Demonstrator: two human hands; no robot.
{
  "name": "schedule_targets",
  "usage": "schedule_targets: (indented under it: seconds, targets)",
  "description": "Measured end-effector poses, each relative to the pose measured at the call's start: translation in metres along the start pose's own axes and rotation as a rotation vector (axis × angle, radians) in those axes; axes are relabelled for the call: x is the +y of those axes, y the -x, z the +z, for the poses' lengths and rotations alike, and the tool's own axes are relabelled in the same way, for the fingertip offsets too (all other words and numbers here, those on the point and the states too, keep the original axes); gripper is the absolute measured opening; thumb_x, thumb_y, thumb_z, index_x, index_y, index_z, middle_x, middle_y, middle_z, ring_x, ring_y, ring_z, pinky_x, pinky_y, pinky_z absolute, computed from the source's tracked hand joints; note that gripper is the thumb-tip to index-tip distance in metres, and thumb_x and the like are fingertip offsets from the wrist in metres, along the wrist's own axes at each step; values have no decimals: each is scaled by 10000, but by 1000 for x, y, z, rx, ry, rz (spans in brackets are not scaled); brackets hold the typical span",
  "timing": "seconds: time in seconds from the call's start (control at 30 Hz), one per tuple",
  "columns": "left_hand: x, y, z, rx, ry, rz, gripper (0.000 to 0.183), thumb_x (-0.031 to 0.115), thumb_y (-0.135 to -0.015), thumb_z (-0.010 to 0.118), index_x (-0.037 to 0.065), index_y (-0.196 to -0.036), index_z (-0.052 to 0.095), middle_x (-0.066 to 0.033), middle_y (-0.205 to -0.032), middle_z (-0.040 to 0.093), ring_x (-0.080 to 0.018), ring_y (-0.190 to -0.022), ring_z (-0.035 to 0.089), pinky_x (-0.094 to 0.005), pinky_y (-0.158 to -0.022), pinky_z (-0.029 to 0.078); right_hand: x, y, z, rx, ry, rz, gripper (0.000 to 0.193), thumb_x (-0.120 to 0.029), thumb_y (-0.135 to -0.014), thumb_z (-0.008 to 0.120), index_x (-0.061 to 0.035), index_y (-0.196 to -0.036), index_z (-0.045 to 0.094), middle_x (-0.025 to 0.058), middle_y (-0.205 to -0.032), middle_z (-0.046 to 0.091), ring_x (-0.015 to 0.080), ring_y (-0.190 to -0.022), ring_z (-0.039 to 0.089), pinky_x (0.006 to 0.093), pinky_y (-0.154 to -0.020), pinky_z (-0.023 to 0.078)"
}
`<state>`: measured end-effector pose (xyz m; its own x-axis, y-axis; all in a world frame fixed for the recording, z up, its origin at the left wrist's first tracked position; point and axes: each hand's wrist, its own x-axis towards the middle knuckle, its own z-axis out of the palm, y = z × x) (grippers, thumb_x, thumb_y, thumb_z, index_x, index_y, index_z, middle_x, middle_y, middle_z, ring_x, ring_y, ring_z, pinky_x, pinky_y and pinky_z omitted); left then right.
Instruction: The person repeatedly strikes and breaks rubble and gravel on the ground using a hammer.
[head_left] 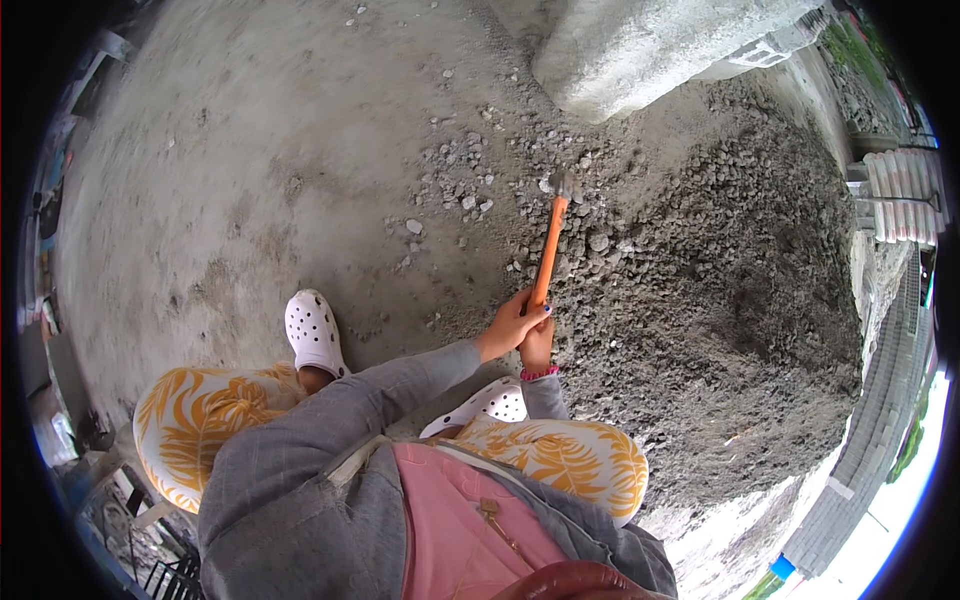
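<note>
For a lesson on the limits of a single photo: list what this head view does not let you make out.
- Hammer: its head is small and blurred against the gravel pile; what it strikes is unclear.
- Right hand: mostly hidden behind the left hand on the orange handle.
- Concrete block: cut off by the top edge.

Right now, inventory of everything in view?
hammer: one, orange handle, metal head down among the stones
gravel pile: one, dark grey, right half
loose stones: many, pale grey, scattered left of the hammer head
concrete floor: grey, left half
concrete block: one, pale grey, top centre
clogs: two, white, on the feet
left hand: gripping the handle
right hand: gripping the handle beside it
</note>
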<state>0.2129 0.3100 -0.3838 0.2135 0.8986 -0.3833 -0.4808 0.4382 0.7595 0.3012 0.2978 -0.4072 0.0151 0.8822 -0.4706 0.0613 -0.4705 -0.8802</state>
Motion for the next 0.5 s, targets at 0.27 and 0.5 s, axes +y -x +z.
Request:
schedule_targets:
  seconds: [0.27, 0.5]
  targets:
    - [16, 43, 13, 141, -265, 308, 258, 202, -805, 502, 34, -981, 417, -30, -770, 443, -105, -716, 440, -254, -655, 374, 20, 15, -18, -368, 28, -241, 196, -142, -819, 443, -15, -967, 464, 73, -886, 496, 129, -739, 480, 271, -604, 401]
    - [22, 49, -2, 169, -125, 83, 234, 156, -821, 478, 32, -1001, 397, -37, -779, 445, -102, -702, 440, -232, -650, 373, -25, 29, 24, -251, 20, -151, 162, -113, -767, 490, -1, -884, 481, 20, -768, 525, 95, -684, 494, 232, -571, 417]
